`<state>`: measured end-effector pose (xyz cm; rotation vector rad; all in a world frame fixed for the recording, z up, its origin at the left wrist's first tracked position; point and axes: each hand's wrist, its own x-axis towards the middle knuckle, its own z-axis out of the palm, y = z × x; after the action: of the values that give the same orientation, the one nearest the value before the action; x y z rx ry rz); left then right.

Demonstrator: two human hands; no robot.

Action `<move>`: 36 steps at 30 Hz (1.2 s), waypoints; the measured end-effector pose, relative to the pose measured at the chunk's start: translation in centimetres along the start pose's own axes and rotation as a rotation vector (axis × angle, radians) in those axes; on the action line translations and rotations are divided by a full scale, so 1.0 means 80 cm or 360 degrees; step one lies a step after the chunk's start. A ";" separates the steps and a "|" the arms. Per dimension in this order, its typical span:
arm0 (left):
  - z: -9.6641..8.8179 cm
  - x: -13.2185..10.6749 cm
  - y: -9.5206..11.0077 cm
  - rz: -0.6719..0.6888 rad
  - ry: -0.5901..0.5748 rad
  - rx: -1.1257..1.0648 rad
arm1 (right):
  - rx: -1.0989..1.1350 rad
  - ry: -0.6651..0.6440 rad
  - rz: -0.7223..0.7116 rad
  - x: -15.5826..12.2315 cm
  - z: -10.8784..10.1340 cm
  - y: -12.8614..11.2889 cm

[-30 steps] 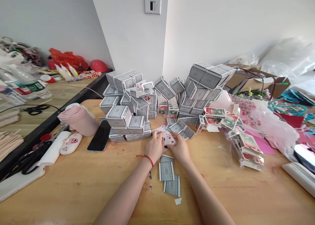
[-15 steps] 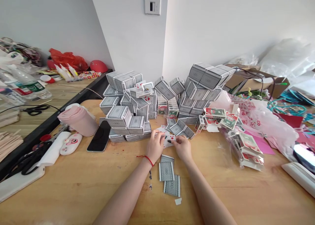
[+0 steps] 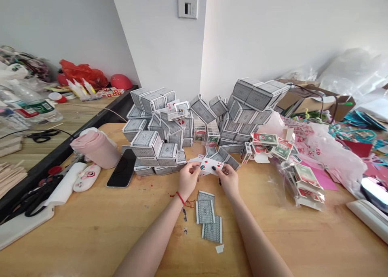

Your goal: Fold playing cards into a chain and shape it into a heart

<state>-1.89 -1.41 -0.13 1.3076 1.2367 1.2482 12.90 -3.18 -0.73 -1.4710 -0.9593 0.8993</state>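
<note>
Close behind the held card point(image 3: 210, 166), patterned blocks point(image 3: 144, 144) crowd the table point(image 3: 136, 224)

The held card point(image 3: 211, 166) has red diamonds. A card point(image 3: 171, 105) on the gray pile point(image 3: 151, 101) has a red heart and what looks like a 2. Words on the little boxes point(image 3: 265, 139) are too tiny to read.

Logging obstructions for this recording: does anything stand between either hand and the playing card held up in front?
Nothing visible does: the left hand and right hand both pinch the playing card directly.
</note>
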 end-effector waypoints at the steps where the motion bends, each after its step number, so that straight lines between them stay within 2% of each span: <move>1: 0.001 0.000 0.001 -0.0046 -0.0004 -0.0089 | 0.0055 -0.0028 0.0012 -0.001 0.001 -0.001; 7: 0.009 -0.002 0.004 -0.0258 0.0029 -0.0620 | 0.0081 -0.0216 0.0049 -0.003 0.006 -0.004; 10: 0.009 -0.002 0.004 -0.0377 -0.0004 -0.0748 | 0.0149 -0.0261 0.0095 -0.002 0.005 -0.003; 14: 0.009 -0.002 0.005 -0.0410 -0.0083 -0.0645 | 0.0282 -0.0308 0.0146 -0.002 0.003 -0.003; 20: 0.013 -0.004 0.007 -0.0364 0.0015 -0.0542 | 0.0518 -0.0247 0.0075 -0.002 0.004 -0.007; 23: 0.012 -0.003 0.007 -0.0336 0.0052 -0.0544 | 0.0550 -0.0283 0.0094 0.000 0.004 -0.003; 29: 0.009 -0.003 0.007 -0.0251 -0.0147 -0.0395 | 0.0663 -0.0331 0.0096 0.002 0.004 0.005; 33: 0.008 -0.002 0.002 -0.0218 -0.0093 -0.0275 | 0.0604 -0.0377 0.0059 0.001 0.004 0.001; 36: 0.009 0.000 -0.002 -0.0219 -0.0029 -0.0243 | 0.0433 -0.0315 0.0012 0.000 0.003 -0.001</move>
<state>-1.19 -1.39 -0.35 1.1029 1.1743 1.2052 12.65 -3.06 -0.71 -1.1716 -0.9330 1.1494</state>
